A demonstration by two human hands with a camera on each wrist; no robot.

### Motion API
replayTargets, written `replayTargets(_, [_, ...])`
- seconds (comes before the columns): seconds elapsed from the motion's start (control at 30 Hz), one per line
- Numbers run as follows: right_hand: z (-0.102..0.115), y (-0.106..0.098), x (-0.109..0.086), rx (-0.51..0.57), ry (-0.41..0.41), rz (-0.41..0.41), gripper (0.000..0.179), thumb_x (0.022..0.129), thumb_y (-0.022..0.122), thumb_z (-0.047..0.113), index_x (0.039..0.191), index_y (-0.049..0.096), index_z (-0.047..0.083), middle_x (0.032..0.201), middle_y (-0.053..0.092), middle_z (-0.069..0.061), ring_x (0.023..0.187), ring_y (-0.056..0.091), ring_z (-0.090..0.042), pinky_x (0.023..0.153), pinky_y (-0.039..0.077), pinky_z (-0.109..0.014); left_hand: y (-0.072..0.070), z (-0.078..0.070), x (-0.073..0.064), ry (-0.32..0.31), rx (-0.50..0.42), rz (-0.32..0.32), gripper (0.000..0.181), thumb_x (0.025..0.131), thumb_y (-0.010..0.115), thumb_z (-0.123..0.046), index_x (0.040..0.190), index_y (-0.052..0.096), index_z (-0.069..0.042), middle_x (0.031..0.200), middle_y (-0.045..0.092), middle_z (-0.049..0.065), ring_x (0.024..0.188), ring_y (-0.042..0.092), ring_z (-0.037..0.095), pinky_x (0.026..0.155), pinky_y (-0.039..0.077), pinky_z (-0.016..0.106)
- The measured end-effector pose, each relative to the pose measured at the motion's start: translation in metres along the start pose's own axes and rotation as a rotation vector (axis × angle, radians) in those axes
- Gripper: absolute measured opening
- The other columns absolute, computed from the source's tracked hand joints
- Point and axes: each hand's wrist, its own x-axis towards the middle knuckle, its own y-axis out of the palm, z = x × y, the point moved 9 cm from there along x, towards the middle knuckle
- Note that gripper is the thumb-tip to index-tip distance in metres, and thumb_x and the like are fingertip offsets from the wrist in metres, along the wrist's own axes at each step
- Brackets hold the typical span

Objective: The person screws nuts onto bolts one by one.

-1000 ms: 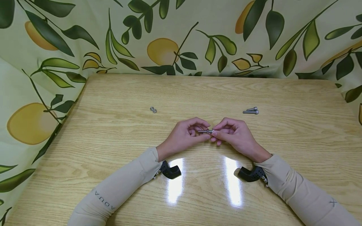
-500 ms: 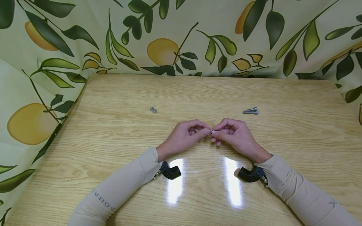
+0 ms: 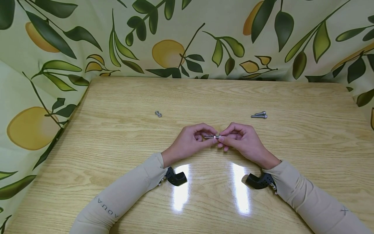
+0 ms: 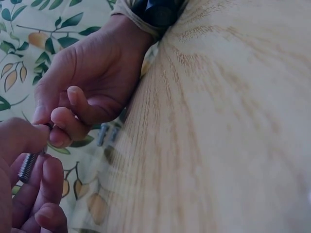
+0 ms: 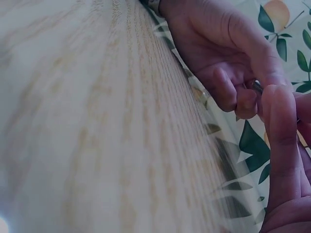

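The right hand [image 3: 245, 139] is grasping a metal bolt [image 3: 208, 136], pinching its head end between thumb and forefinger; the fingertips are largely hiding the head. The left hand [image 3: 191, 139] is facing the right hand, nearly touching it, and is pinching the nut [image 3: 215, 137] that is sitting around the bolt's shank. The bolt is lying roughly level between the two hands, with its threaded end projecting from the nut toward the left palm. In the left wrist view, the thread is showing just beneath the left thumb, with the other fingers curling near it. Both hands are holding the assembly above a wood-grain table [image 3: 187, 94]. Beyond the left hand and further to its left, two loose nuts [image 3: 159, 115] are lying close together. Beyond the right hand and slightly to its right, two loose bolts [image 3: 258, 116] are lying close together, heads pointing away from the left hand. A black device [image 3: 176, 177] is protruding from the left cuff, and a matching black unit [image 3: 258, 180] from the right. Farther out, a leaf-and-fruit-patterned cloth [image 3: 222, 19] is hanging behind the table.
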Motion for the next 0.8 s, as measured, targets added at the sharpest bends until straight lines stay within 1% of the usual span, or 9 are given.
replayTargets(0.07, [0.0004, 0.0001, 0.0, -0.001, -0.007, 0.003, 0.006, 0.098, 0.067, 0.0, 0.103, 0.066, -0.004, 0.087, 0.08, -0.006, 0.076, 0.077, -0.014, 0.065, 0.062, -0.029, 0.0007, 0.0002, -0.0001, -0.007, -0.011, 0.007, 0.024, 0.094, 0.078, -0.025, 0.116, 0.074, -0.018, 0.108, 0.079, 0.0, 0.065, 0.053, 0.006, 0.059, 0.044, 0.017])
replayTargets(0.17, [0.001, 0.0002, -0.0001, 0.002, -0.013, 0.007, 0.006, 0.098, 0.066, -0.001, 0.103, 0.066, -0.005, 0.087, 0.08, -0.005, 0.076, 0.077, -0.015, 0.065, 0.062, -0.029, 0.0015, 0.0006, 0.0001, -0.017, -0.022, 0.016, 0.021, 0.097, 0.074, -0.026, 0.116, 0.074, -0.016, 0.107, 0.079, 0.002, 0.075, 0.064, 0.006, 0.067, 0.053, 0.018])
replayTargets(0.23, [0.0009, 0.0001, -0.0002, -0.001, -0.009, 0.005, 0.006, 0.098, 0.067, 0.0, 0.103, 0.066, -0.004, 0.087, 0.08, -0.005, 0.076, 0.077, -0.014, 0.065, 0.062, -0.029, 0.0014, 0.0002, 0.0, -0.02, -0.012, 0.016, 0.021, 0.098, 0.073, -0.026, 0.116, 0.075, -0.016, 0.107, 0.079, 0.001, 0.079, 0.066, 0.006, 0.07, 0.055, 0.019])
replayTargets(0.4, [0.0001, -0.0005, -0.0004, -0.01, 0.002, -0.004, 0.007, 0.098, 0.068, 0.001, 0.103, 0.067, -0.003, 0.087, 0.08, -0.006, 0.076, 0.077, -0.014, 0.064, 0.062, -0.029, 0.0013, -0.0006, -0.0003, -0.012, 0.011, 0.017, 0.021, 0.096, 0.076, -0.026, 0.115, 0.074, -0.018, 0.108, 0.079, -0.001, 0.071, 0.058, 0.007, 0.063, 0.048, 0.018])
replayTargets(0.53, [-0.0011, -0.0004, -0.0006, -0.028, 0.006, -0.004, 0.008, 0.098, 0.068, 0.002, 0.103, 0.066, -0.003, 0.088, 0.08, -0.005, 0.076, 0.076, -0.014, 0.065, 0.062, -0.03, 0.0007, 0.0002, -0.0002, -0.016, 0.013, 0.009, 0.02, 0.098, 0.073, -0.028, 0.114, 0.075, -0.017, 0.106, 0.079, 0.0, 0.073, 0.061, 0.006, 0.065, 0.05, 0.018])
replayTargets(0.7, [-0.0019, -0.001, -0.0003, -0.036, 0.007, -0.009, 0.008, 0.098, 0.068, 0.001, 0.103, 0.066, -0.004, 0.087, 0.08, -0.005, 0.075, 0.076, -0.014, 0.064, 0.062, -0.031, 0.0008, 0.0012, -0.0004, -0.018, -0.001, 0.008, 0.024, 0.094, 0.078, -0.026, 0.115, 0.075, -0.017, 0.107, 0.079, 0.0, 0.069, 0.056, 0.006, 0.061, 0.046, 0.017])
replayTargets(0.8, [-0.0019, -0.0008, -0.0005, -0.037, 0.008, -0.007, 0.008, 0.098, 0.068, 0.002, 0.104, 0.066, -0.004, 0.088, 0.08, -0.004, 0.075, 0.077, -0.014, 0.064, 0.062, -0.031, 0.0014, 0.0012, -0.0001, -0.016, -0.004, 0.014, 0.021, 0.096, 0.076, -0.027, 0.115, 0.075, -0.016, 0.107, 0.079, 0.0, 0.072, 0.061, 0.007, 0.064, 0.051, 0.019])
